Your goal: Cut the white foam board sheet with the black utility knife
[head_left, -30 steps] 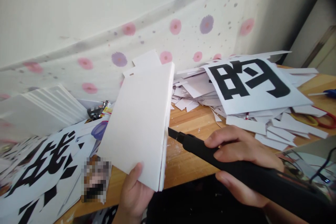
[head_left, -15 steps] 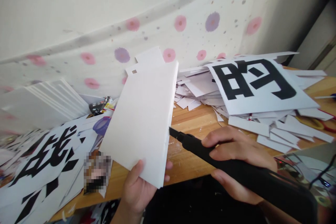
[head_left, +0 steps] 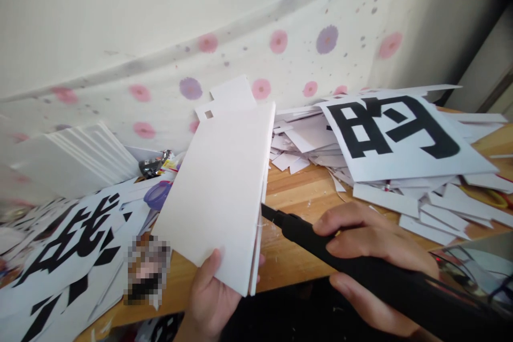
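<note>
My left hand (head_left: 210,299) grips the lower edge of a stack of white foam boards (head_left: 218,197), held upright and tilted above the wooden table (head_left: 296,192). A notched board with a small square hole (head_left: 209,114) stands behind the front one. My right hand (head_left: 372,256) is wrapped round a long black cutting tool (head_left: 360,270). The tool's tip (head_left: 266,211) touches the right edge of the boards, about two thirds of the way down.
A printed sheet with a large black character (head_left: 401,131) lies on a heap of white offcuts (head_left: 420,208) at the right. More printed sheets (head_left: 68,246) and a stack of white boards (head_left: 76,157) lie at the left. A flowered cloth (head_left: 256,59) covers the wall.
The boards and both hands have kept almost still; the view has shifted slightly, and the tool's tip stays at the boards' right edge.
</note>
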The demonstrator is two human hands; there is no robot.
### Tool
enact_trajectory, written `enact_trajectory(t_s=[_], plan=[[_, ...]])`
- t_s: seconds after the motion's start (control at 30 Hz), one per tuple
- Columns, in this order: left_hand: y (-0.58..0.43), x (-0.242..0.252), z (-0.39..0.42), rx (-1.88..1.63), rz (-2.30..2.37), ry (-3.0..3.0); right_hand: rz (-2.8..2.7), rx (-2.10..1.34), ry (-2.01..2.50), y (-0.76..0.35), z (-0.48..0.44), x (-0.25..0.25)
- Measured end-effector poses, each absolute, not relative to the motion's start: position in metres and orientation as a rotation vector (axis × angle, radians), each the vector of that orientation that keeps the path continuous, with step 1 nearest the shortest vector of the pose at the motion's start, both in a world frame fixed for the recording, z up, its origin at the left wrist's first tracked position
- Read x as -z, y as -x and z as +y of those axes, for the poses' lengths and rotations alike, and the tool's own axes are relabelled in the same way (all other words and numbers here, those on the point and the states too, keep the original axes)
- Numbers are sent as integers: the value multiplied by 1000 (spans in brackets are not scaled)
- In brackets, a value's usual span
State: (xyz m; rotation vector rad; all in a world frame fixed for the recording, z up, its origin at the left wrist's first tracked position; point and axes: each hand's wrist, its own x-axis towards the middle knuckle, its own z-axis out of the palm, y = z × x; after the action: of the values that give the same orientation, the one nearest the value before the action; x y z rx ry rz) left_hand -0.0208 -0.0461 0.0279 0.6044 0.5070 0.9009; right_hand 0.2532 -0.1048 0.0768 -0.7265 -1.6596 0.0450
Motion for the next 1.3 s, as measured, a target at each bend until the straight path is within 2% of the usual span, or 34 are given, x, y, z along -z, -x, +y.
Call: enact_trajectory(t_s=[0.27, 0.5, 0.67, 1.07, 1.3], plan=[[25, -22, -45, -950, 641, -651, -1615, -66, 841, -248, -110, -75], [29, -15, -42, -942, 570, -675, -1761, -110, 898, -253, -110, -79], [39, -3, -41, -996, 557, -634, -1636, -66, 909, -240, -109, -79], [26, -16, -51, -1166, 750, -589, -1620, 62, 855, -228, -104, -72], [33, -7, -47, -1137, 834, -591, -1576, 159, 833, -226, -91, -56]])
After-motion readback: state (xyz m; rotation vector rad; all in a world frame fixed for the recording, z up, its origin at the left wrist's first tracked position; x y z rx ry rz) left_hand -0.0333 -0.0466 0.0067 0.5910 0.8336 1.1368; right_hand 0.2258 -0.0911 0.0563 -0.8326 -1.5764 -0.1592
